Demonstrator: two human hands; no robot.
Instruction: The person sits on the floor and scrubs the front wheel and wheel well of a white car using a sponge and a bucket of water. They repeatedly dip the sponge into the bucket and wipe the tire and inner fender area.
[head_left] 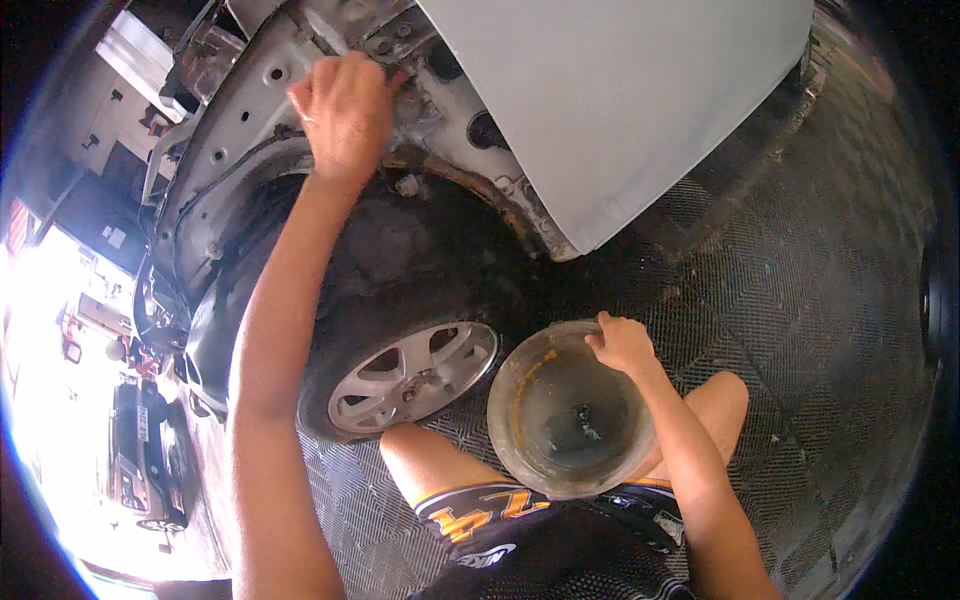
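My left hand [345,115] is raised against the bare metal inner fender [285,125] of a car, above the front wheel. Its fingers are curled closed and slightly blurred; whatever they hold, if anything, is hidden. With my right hand [626,348] I grip the far right rim of a round, greyish plastic bucket [508,420]. The bucket tilts between my knees, its mouth facing up toward me. Inside are a yellowish streak on the wall and a small blue-green patch [588,424] near the bottom, which may be wet.
Left of the bucket is the car's tyre with a silver spoked wheel [415,380]. A pale grey door panel [630,100] overhangs at the upper right. Ribbed dark floor tiles [790,330] spread to the right. Another dark vehicle [140,450] stands in bright light at far left.
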